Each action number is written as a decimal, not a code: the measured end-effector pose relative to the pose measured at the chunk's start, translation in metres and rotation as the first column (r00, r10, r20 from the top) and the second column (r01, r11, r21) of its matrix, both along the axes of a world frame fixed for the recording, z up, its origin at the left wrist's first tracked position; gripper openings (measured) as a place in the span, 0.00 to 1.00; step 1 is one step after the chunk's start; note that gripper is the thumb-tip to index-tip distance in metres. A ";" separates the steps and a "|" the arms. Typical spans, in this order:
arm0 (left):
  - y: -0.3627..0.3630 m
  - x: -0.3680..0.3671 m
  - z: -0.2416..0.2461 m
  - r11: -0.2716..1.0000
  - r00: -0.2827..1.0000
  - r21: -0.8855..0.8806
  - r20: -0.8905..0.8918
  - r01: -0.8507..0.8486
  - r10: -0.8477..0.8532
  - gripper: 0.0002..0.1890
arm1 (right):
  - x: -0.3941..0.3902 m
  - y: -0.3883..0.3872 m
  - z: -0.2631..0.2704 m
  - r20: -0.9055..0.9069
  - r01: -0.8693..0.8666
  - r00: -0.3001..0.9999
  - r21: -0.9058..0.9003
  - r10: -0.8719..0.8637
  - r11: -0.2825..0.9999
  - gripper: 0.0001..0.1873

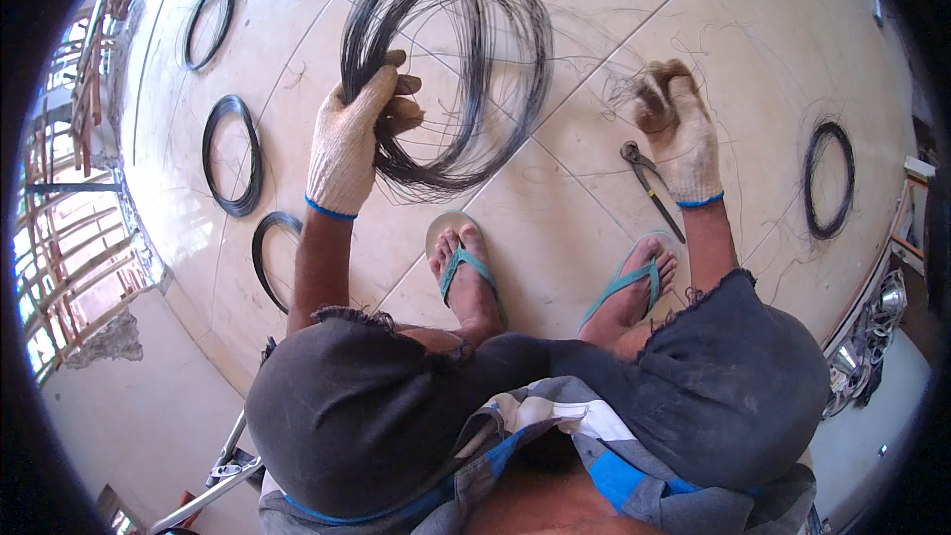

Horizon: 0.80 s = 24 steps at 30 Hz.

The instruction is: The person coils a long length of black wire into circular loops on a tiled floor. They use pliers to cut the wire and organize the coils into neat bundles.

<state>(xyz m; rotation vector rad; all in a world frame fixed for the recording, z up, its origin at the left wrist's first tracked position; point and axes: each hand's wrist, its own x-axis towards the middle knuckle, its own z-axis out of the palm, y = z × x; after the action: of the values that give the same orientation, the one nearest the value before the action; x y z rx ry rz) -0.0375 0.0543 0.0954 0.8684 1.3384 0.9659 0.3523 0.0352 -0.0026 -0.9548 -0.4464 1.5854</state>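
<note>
A large loose coil of thin black wire (479, 89) is gripped on its left side by my left hand (360, 122), in a white knitted glove with a dirty palm. Gloved the same way, my right hand (680, 126) is off to the right of the coil, fingers curled and blurred, with thin tangled wire strands at its fingertips. Whether it grips those strands is unclear. End-cutting pincers (652, 189) with a black and yellow handle lie on the tiled floor just below my right hand, partly beside the glove.
Smaller wire coils lie on the tiled floor (550, 253): several at the left, such as one coil (256, 156), and another coil (808, 178) at the right. My sandalled feet (472, 275) stand below the held coil. Metal items (865, 349) sit at the right edge.
</note>
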 end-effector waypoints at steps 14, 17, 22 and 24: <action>-0.007 0.028 0.012 0.980 0.982 -0.070 -0.006 0.189 -0.190 0.27 | 0.025 0.029 0.061 -0.184 -0.008 0.982 0.190 0.043 0.982 0.19; -0.009 0.034 0.013 0.986 0.981 -0.071 -0.111 0.154 -0.161 0.26 | 0.062 0.050 0.066 -0.004 0.105 0.994 0.202 -0.106 0.974 0.19; -0.007 0.043 0.012 0.994 0.975 -0.044 -0.195 0.104 -0.110 0.24 | 0.041 0.015 0.027 0.474 -0.135 0.860 -0.146 0.190 0.980 0.21; -0.003 0.036 0.011 0.997 0.980 -0.049 -0.186 0.067 -0.075 0.24 | 0.051 0.004 0.005 0.451 -0.214 0.845 -0.209 0.288 0.954 0.24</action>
<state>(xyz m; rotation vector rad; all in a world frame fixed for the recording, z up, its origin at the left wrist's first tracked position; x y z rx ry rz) -0.0017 0.0513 0.1065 0.9872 1.4723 0.8122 0.4033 0.0388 0.0026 -1.4663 -0.8336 1.6264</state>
